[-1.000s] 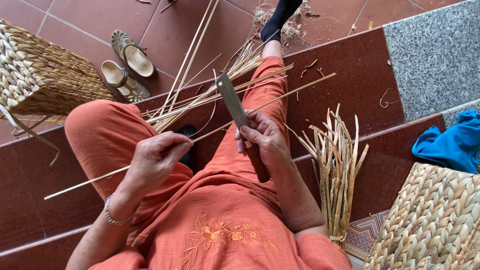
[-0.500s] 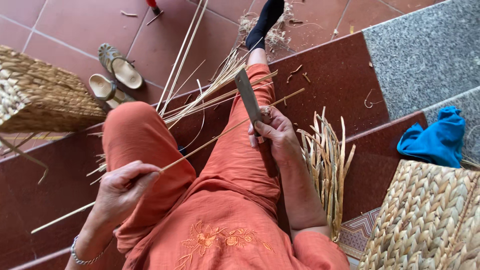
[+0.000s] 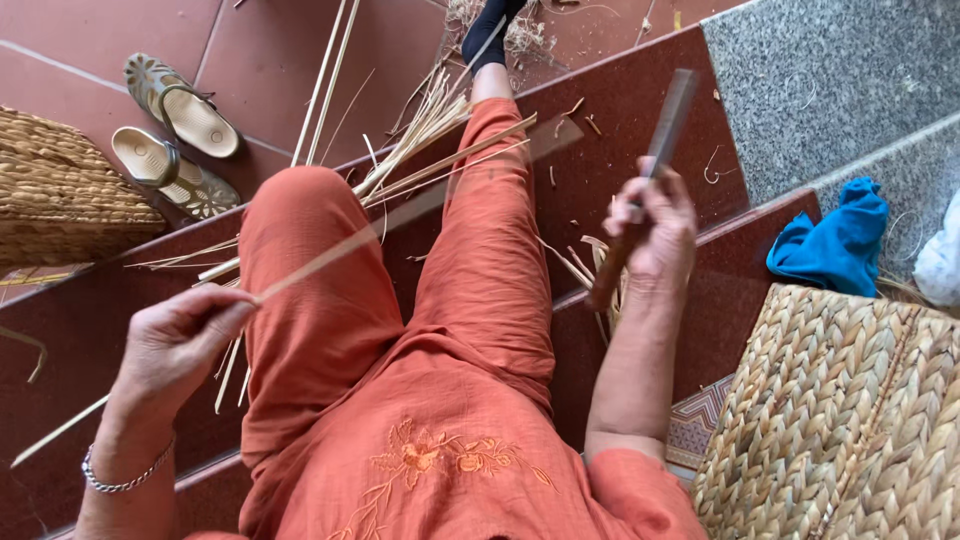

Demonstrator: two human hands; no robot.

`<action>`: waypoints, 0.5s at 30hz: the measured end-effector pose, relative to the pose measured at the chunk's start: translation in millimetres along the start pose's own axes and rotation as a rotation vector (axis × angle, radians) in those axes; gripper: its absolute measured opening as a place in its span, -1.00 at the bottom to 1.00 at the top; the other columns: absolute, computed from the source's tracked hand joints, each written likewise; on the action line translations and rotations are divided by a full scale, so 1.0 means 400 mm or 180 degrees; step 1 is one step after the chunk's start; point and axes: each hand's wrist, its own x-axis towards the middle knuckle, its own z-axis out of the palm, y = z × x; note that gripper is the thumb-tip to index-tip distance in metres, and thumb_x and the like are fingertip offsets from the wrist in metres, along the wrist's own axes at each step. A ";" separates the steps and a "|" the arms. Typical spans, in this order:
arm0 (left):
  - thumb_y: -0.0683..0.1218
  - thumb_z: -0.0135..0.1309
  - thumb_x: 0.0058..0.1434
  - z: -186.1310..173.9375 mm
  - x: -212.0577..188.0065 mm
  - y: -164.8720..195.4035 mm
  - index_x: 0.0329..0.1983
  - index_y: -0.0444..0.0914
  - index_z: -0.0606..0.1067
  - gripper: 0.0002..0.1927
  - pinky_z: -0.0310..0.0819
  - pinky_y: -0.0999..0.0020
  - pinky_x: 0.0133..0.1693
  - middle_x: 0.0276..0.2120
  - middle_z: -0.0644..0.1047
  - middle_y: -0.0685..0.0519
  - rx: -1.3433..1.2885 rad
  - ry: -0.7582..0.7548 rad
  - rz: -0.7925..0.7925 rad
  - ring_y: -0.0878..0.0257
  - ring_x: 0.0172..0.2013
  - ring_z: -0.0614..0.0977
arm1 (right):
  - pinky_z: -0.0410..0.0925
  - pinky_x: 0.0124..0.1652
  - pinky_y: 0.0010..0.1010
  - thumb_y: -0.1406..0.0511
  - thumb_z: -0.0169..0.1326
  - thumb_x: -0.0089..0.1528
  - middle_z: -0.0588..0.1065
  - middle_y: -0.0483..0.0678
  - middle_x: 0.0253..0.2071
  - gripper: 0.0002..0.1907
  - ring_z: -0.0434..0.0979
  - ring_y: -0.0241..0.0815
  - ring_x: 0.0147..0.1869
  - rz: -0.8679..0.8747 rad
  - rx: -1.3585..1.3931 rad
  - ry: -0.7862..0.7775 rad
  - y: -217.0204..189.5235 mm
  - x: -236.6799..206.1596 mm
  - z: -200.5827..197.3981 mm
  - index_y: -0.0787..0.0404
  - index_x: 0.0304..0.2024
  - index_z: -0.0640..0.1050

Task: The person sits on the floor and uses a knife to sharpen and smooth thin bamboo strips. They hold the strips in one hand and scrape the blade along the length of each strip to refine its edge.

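Pinching a long, thin, pale bamboo strip (image 3: 400,215), left hand (image 3: 180,340) fingers close; right hand (image 3: 655,235) grips a knife (image 3: 655,150).

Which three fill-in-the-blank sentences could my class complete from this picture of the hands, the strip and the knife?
1. The left hand pinches a long thin ____ strip.
2. The right hand holds a ____, blade pointing up.
3. The blue cloth lies on the step beside a woven ____.

Missing words: bamboo; knife; basket

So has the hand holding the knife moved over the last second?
Yes. The right hand with the knife has swung off the thigh, out to the person's right over the step.
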 end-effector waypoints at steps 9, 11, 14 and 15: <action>-0.21 0.21 0.33 0.050 0.136 0.032 -0.15 -0.32 0.63 -0.92 0.41 0.33 -0.38 -0.35 0.51 0.00 0.1564 0.0079 0.0991 0.24 -0.43 0.52 | 0.40 -0.47 -0.52 0.28 0.11 0.36 0.57 0.00 -0.37 -0.37 0.53 -0.26 -0.45 0.0860 -0.0724 -0.1426 0.133 -0.115 0.179 0.32 0.43 0.27; -0.22 0.22 0.32 0.097 0.157 0.032 -0.15 -0.32 0.62 -0.92 0.45 0.33 -0.35 -0.33 0.51 -0.02 0.1299 -0.0091 0.1079 0.23 -0.41 0.55 | 0.45 -0.40 -0.46 0.31 0.12 0.35 0.55 0.00 -0.39 -0.37 0.56 -0.23 -0.41 0.1280 -0.0348 -0.1788 0.198 -0.135 0.214 0.31 0.43 0.25; -0.20 0.21 0.31 0.152 0.176 0.024 -0.13 -0.31 0.62 -0.89 0.50 0.31 -0.32 -0.33 0.53 -0.04 0.0986 -0.0350 0.1192 0.20 -0.39 0.59 | 0.44 -0.42 -0.42 0.36 0.10 0.36 0.55 0.02 -0.41 -0.48 0.55 -0.19 -0.43 0.1618 -0.0294 -0.1722 0.250 -0.140 0.227 0.34 0.33 0.29; -0.19 0.21 0.31 0.160 0.174 0.022 -0.13 -0.30 0.62 -0.88 0.52 0.30 -0.31 -0.34 0.53 -0.06 0.0917 -0.0437 0.1221 0.18 -0.38 0.60 | 0.44 -0.41 -0.40 0.37 0.10 0.37 0.55 0.02 -0.40 -0.53 0.55 -0.18 -0.42 0.1601 -0.0421 -0.1552 0.252 -0.142 0.221 0.37 0.29 0.32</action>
